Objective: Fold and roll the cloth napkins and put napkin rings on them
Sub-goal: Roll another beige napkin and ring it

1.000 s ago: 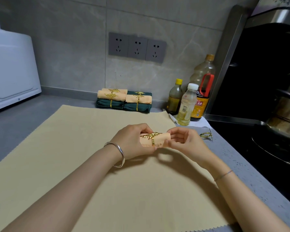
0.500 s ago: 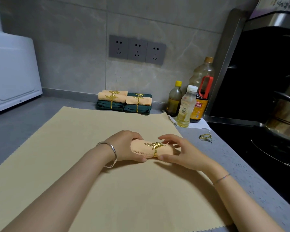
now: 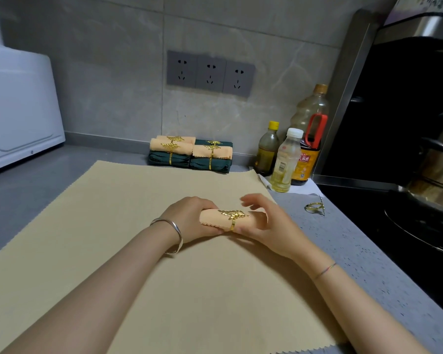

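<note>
A rolled peach napkin (image 3: 215, 219) with a gold leaf-shaped ring (image 3: 232, 215) around its middle lies across my hands, just above the beige cloth (image 3: 138, 226). My left hand (image 3: 189, 215) grips its left end from behind and below. My right hand (image 3: 264, 223) cups the right end, thumb under the roll, while its fingers are lifted and blurred above it. A spare gold ring (image 3: 314, 207) lies on the grey counter to the right. Several ringed peach and dark green rolls (image 3: 191, 154) are stacked by the wall.
Three bottles (image 3: 289, 154) of oil and sauce stand at the back right beside a black stove (image 3: 407, 213) with a steel pot. A white appliance (image 3: 18, 111) fills the left side. Wall sockets (image 3: 210, 72) sit above the stack.
The ringed roll has come down from a raised hold to just above the beige cloth. My right hand's fingers have lifted off the top of the roll.
</note>
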A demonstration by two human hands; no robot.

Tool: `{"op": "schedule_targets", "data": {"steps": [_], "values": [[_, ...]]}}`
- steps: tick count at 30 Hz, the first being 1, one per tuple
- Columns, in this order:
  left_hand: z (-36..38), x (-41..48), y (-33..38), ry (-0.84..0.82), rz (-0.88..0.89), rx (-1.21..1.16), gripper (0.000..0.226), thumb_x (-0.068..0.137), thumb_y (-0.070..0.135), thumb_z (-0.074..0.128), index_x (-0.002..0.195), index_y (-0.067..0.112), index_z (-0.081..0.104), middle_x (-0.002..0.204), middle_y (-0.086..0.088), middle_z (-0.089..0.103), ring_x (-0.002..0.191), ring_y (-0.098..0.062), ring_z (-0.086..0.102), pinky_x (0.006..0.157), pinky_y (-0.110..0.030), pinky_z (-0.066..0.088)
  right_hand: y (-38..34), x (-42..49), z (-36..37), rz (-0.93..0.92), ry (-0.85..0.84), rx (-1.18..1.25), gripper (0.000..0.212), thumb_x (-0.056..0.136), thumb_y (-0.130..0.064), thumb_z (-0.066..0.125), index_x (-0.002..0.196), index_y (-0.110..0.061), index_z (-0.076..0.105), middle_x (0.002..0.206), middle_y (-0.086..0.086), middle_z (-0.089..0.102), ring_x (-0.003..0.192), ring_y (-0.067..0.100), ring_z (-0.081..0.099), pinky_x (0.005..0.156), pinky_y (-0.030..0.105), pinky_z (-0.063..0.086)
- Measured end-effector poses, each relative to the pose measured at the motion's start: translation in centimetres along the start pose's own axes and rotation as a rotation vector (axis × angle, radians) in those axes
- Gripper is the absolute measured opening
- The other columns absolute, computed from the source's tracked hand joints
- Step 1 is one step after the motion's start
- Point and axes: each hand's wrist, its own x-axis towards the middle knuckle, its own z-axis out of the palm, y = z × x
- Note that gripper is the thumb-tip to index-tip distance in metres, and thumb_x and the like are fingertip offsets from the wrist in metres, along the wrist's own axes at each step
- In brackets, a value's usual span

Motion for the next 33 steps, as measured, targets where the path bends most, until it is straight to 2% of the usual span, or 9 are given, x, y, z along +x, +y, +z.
{"op": "schedule_targets", "data": {"steps": [3,7,13,18,21,24,28,31,33], "values": [[-0.2,-0.1,-0.7,0.019,-0.039,-0.05,0.034,0.07,0.044,0.078,0.099,0.033,0.066,0.095,0.012,0.065,0.086,-0.008,0.059,0.076,-0.025,0.05,0.9,-0.3,-0.6,0.112,0.121,0.015,0.038,0.074,-0.037,0.076,0.099,-0.028,0.049,0.106,-0.014,0.056,0.1,0.006,0.054,0.083,0.023,0.044],[-0.2,-0.2,-0.7,0.043,-0.034,-0.079,0.034,0.07,0.045,0.077,0.099,0.033,0.065,0.095,0.014,0.065,0.085,-0.006,0.06,0.073,-0.022,0.05,1.1,-0.4,-0.7,0.245,0.157,-0.004,0.025,0.077,-0.04,0.074,0.078,-0.021,0.058,0.09,-0.007,0.064,0.089,0.009,0.06,0.079,0.033,0.048],[-0.1,-0.3,-0.4,0.055,-0.036,-0.07,0.031,0.07,0.045,0.077,0.096,0.033,0.065,0.093,0.014,0.066,0.084,-0.005,0.06,0.074,-0.026,0.052,0.1,-0.4,0.0,0.308,0.216,0.054,0.028,0.079,-0.044,0.07,0.068,-0.019,0.064,0.072,0.0,0.068,0.065,0.011,0.058,0.062,0.029,0.045],[-0.1,-0.4,0.0,0.058,-0.038,-0.058,0.033,0.069,0.045,0.079,0.097,0.033,0.066,0.093,0.016,0.065,0.084,-0.004,0.059,0.072,-0.024,0.052,0.1,-0.4,-0.2,0.355,0.202,0.099,0.022,0.085,-0.025,0.069,0.066,-0.017,0.062,0.074,0.001,0.067,0.06,0.009,0.053,0.052,0.017,0.036],[-0.1,-0.2,-0.3,0.073,-0.07,-0.046,0.032,0.068,0.044,0.08,0.094,0.033,0.067,0.094,0.013,0.067,0.087,-0.009,0.062,0.075,-0.03,0.053,0.5,-0.5,-0.6,0.396,0.179,0.22,0.02,0.085,-0.017,0.069,0.069,-0.006,0.063,0.08,0.004,0.069,0.064,0.012,0.056,0.055,0.013,0.038],[-0.1,-0.3,-0.2,0.063,-0.09,-0.032,0.034,0.069,0.042,0.079,0.097,0.032,0.065,0.096,0.011,0.066,0.089,-0.011,0.061,0.077,-0.031,0.052,0.8,-0.6,-0.7,0.382,0.201,0.261,0.02,0.081,-0.016,0.073,0.071,0.0,0.065,0.084,0.003,0.072,0.079,0.021,0.066,0.065,0.019,0.045],[-1.2,-0.7,0.4,0.06,-0.205,0.01,0.061,0.063,0.045,0.082,0.112,0.026,0.05,0.096,0.011,0.055,0.094,-0.013,0.058,0.083,-0.03,0.05,0.8,-0.5,-0.3,0.396,0.175,0.286,0.024,0.072,-0.02,0.081,0.074,-0.011,0.059,0.086,0.004,0.071,0.067,0.014,0.06,0.057,0.021,0.041],[-2.2,-0.6,0.7,0.053,-0.278,-0.066,0.058,0.062,0.039,0.084,0.108,0.024,0.052,0.097,0.007,0.062,0.088,-0.011,0.059,0.078,-0.025,0.048,0.7,-0.4,0.0,0.413,0.152,0.298,0.029,0.076,-0.029,0.078,0.096,-0.02,0.058,0.097,0.003,0.069,0.084,0.011,0.062,0.061,0.017,0.042],[-2.3,-0.7,1.2,0.043,-0.29,-0.15,0.059,0.064,0.033,0.085,0.115,0.02,0.057,0.105,0.003,0.064,0.089,-0.011,0.06,0.081,-0.023,0.048,0.4,-0.4,-0.1,0.419,0.125,0.281,0.036,0.083,-0.032,0.071,0.115,-0.023,0.059,0.106,0.001,0.067,0.095,0.009,0.06,0.063,0.009,0.041]]}}
